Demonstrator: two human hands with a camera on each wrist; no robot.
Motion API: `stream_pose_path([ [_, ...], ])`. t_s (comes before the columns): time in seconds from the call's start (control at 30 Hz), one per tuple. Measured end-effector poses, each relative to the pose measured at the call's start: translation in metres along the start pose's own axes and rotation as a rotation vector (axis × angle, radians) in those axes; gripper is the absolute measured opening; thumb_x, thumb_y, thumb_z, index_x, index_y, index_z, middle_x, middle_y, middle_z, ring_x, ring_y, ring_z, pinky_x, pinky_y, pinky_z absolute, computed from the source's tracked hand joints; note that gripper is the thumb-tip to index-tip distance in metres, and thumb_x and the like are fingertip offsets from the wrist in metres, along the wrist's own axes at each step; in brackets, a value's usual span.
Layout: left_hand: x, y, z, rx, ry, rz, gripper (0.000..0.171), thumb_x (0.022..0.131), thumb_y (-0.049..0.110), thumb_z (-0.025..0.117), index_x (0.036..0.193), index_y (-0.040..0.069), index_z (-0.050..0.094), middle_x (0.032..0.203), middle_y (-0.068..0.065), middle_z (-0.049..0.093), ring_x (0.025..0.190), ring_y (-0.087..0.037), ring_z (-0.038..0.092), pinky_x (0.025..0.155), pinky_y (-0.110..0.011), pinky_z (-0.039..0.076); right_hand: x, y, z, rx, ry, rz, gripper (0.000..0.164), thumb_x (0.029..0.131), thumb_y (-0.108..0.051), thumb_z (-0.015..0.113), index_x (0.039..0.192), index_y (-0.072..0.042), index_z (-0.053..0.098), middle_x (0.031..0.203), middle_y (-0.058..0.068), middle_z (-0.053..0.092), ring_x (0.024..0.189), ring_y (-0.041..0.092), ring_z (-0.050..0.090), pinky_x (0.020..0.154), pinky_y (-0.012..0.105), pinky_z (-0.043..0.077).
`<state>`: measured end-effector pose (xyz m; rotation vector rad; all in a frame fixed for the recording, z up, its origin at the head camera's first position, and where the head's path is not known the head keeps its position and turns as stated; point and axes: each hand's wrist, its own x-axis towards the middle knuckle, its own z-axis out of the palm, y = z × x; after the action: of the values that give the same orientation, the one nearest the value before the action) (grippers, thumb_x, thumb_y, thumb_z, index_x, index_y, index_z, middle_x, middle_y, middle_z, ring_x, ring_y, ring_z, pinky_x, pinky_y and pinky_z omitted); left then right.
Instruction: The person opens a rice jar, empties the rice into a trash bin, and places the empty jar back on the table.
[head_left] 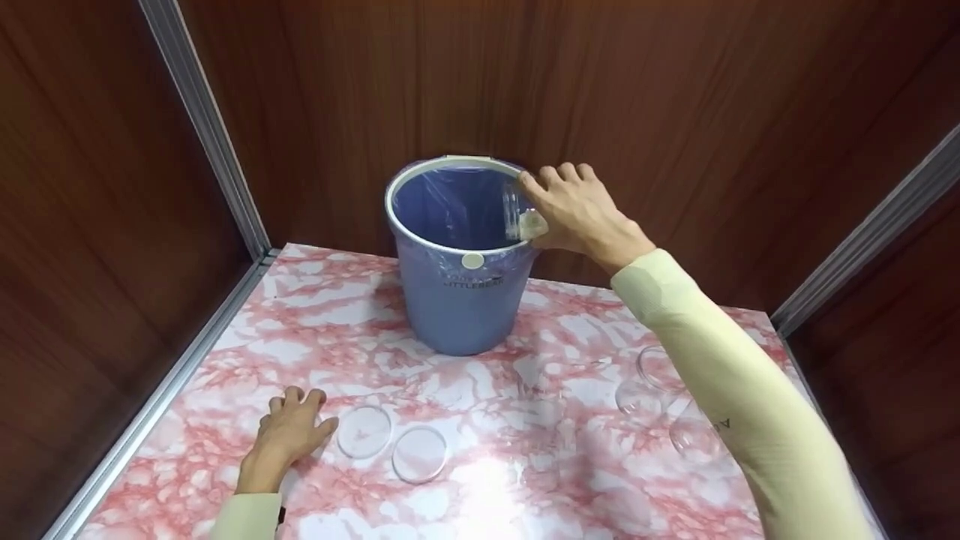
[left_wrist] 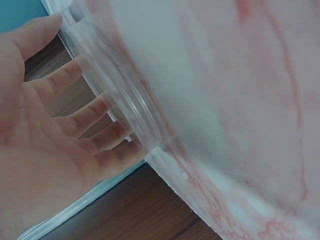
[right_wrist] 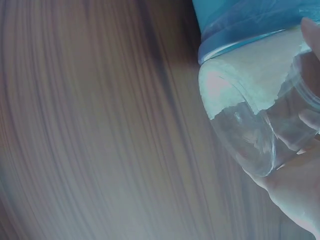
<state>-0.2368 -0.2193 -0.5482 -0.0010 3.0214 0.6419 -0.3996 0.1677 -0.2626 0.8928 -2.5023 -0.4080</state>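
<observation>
My right hand (head_left: pixel 577 210) grips a clear jar (right_wrist: pixel 245 140) on its side at the right rim of a blue bin (head_left: pixel 461 307). The jar's mouth points into the bin. A pale, powder-like mass (right_wrist: pixel 250 75) lies along the jar's wall. Down at the left, my left hand (head_left: pixel 289 427) is low over the table, fingers loosely bent and holding nothing. Two clear round lids (head_left: pixel 364 432) lie beside its thumb. In the left wrist view, a clear ridged rim (left_wrist: pixel 120 85) overlaps the fingertips; whether they touch it I cannot tell.
The bin has a thin clear liner and stands at the back of a red-and-white marbled table (head_left: pixel 330 337). Several clear round pieces (head_left: pixel 637 397) lie at the right, partly hidden by my sleeve (head_left: pixel 735 390). Brown wooden panels (head_left: pixel 337 112) enclose the table.
</observation>
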Motion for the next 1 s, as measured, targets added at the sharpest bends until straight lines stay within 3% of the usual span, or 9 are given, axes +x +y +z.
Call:
stream_pose_path([
  [0.67,-0.0014,0.0,-0.0001,0.026,0.016,0.02,0.043,0.086,0.036,0.06,0.117,0.008,0.052,0.124,-0.027,0.038,0.104,-0.045,0.038,0.07,-0.057,0.039,0.0065,-0.0052,-0.0046,-0.07,-0.038,-0.031,0.084,0.06,-0.041,0.082,0.129,-0.012,0.042,0.109,0.017,0.053,0.099,0.038,0.049,0.084,0.051,0.038],
  [0.83,-0.0021,-0.0006,-0.0016,0.025,-0.005,0.023,0.043,0.088,0.035,0.058,0.12,0.008,0.051,0.125,-0.027,0.036,0.102,-0.043,0.037,0.068,-0.054,0.039,0.0072,-0.0075,-0.0063,-0.085,-0.03,-0.05,0.084,0.06,-0.042,0.082,0.128,-0.012,0.042,0.11,0.018,0.053,0.1,0.038,0.049,0.086,0.051,0.039],
  [1.0,-0.002,0.0024,-0.0012,0.032,-0.014,0.016,0.043,0.088,0.036,0.057,0.12,0.008,0.051,0.128,-0.028,0.036,0.107,-0.048,0.037,0.071,-0.059,0.039,0.0075,-0.0094,-0.0089,-0.098,-0.007,-0.071,0.084,0.059,-0.042,0.083,0.127,-0.012,0.043,0.109,0.018,0.053,0.098,0.038,0.05,0.085,0.051,0.038],
])
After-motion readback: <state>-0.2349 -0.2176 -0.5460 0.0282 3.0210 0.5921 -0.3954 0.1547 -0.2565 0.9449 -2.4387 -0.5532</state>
